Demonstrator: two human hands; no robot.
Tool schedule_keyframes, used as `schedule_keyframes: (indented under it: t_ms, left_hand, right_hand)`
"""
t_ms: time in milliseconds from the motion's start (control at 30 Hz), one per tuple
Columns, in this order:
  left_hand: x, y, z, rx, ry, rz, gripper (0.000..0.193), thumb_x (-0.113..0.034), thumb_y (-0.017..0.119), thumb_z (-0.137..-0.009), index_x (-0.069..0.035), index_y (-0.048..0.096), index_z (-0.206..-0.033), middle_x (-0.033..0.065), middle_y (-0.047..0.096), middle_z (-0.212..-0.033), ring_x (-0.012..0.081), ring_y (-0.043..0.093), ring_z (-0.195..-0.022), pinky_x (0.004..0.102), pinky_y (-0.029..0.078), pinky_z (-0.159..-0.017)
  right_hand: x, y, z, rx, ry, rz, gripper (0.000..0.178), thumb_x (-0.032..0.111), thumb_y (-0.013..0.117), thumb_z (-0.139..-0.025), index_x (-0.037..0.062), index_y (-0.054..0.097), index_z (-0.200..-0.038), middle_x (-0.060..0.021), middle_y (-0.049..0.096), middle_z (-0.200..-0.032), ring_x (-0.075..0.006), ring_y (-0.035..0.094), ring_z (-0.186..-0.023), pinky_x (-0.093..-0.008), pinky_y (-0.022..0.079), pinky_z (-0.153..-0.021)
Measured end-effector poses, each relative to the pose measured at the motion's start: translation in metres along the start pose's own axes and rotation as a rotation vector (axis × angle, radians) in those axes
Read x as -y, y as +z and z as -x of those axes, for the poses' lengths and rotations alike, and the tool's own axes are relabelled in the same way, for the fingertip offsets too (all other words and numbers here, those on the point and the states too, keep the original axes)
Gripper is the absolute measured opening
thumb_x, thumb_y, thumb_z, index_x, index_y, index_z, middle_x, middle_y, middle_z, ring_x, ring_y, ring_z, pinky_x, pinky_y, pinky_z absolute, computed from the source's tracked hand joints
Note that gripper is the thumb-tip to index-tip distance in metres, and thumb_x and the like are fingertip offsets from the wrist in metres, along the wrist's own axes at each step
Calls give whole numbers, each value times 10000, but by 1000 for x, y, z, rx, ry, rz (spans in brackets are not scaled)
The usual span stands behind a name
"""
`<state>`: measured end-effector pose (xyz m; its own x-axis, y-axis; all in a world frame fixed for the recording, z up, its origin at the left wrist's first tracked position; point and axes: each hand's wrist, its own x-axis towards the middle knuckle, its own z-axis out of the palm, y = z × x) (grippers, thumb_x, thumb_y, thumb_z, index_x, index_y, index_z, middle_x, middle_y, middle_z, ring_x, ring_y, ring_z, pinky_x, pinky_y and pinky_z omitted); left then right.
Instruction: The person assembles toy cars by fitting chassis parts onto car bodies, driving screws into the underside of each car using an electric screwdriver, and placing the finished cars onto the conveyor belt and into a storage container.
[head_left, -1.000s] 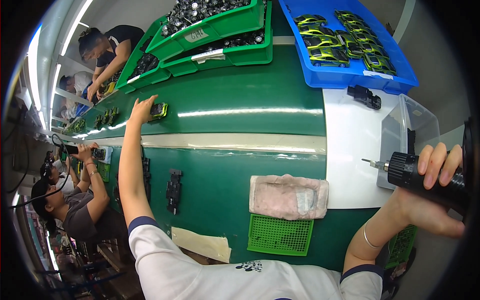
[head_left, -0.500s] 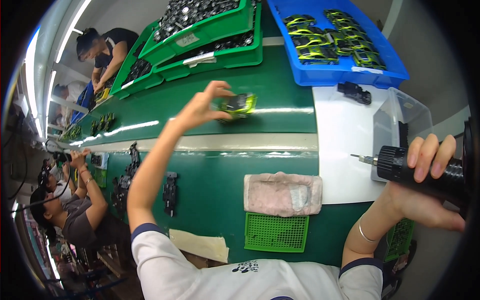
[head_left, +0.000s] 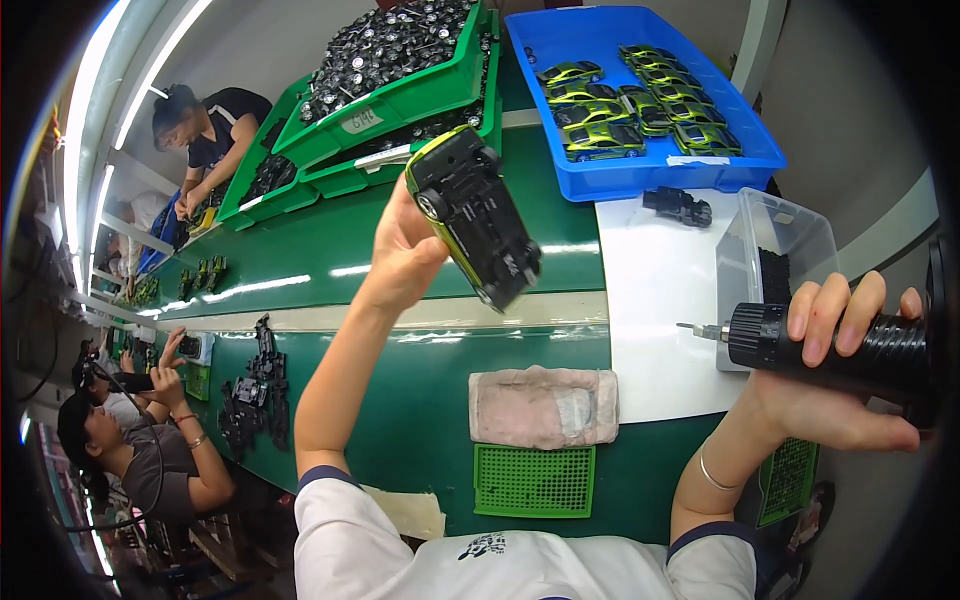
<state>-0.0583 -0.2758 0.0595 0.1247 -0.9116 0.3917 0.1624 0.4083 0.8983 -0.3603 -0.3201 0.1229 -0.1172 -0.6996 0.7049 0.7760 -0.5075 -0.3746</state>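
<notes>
My left hand [head_left: 405, 245] is closed around a toy car [head_left: 475, 215], raised above the green bench. The car has a yellow-green body, and its black underside with wheels is turned to view, tilted. My right hand [head_left: 835, 350] grips a black electric screwdriver [head_left: 780, 335] lying level, its thin bit pointing left over a white sheet [head_left: 650, 310]. A wide gap separates the bit from the car. Beyond the screwdriver, a clear plastic box [head_left: 790, 215] holds small dark pieces.
A blue bin [head_left: 670, 175] of yellow-green cars and green crates [head_left: 400, 105] of black wheeled parts stand at the back. A pink padded tray [head_left: 545, 405] and green mesh basket [head_left: 535, 480] lie near me. Black chassis parts [head_left: 255, 390] sit left. Co-workers [head_left: 150, 450] work at left.
My left hand has lifted the toy car from low over the bench and turned it so its underside shows. The screwdriver stays in my right hand, almost unmoved.
</notes>
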Motion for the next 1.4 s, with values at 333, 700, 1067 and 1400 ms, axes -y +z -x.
schedule_keyframes:
  t_ms: [333,700,1067,1400]
  left_hand:
    - [-57,-233,67,245,-389,-1779,780,-39,698,-635,-108,266,-1281,179,553,-1062,350,513,-966,412,376,-879]
    - [17,-109,16,367,-132,-1484,1091,-209,797,-539,-142,105,-1380,123,346,-1347,272,355,-1226,477,179,-1054]
    - [85,-8,-17,439,-60,-1262,915,-260,754,-609,-147,214,-1339,51,587,-1028,241,478,-1079,529,112,-1050]
    - [-8,-184,53,230,-380,-1644,1040,-153,781,-539,-236,165,-1373,10,486,-1240,226,394,-1195,506,134,-1060]
  right_hand:
    - [-17,11,-11,170,-128,26,783,731,277,-749,40,350,-1111,-123,443,-618,-186,431,-374,-294,382,-308]
    - [-26,15,-9,179,-150,71,787,716,221,-777,15,320,-1120,-159,461,-588,-212,440,-325,-280,368,-236]
    - [-15,12,-10,102,-128,109,786,732,227,-761,47,348,-1127,-135,451,-599,-202,432,-338,-287,372,-265]
    - [-17,55,-6,-593,-53,628,744,728,264,-763,79,375,-1111,-103,431,-628,-178,405,-362,-304,350,-280]
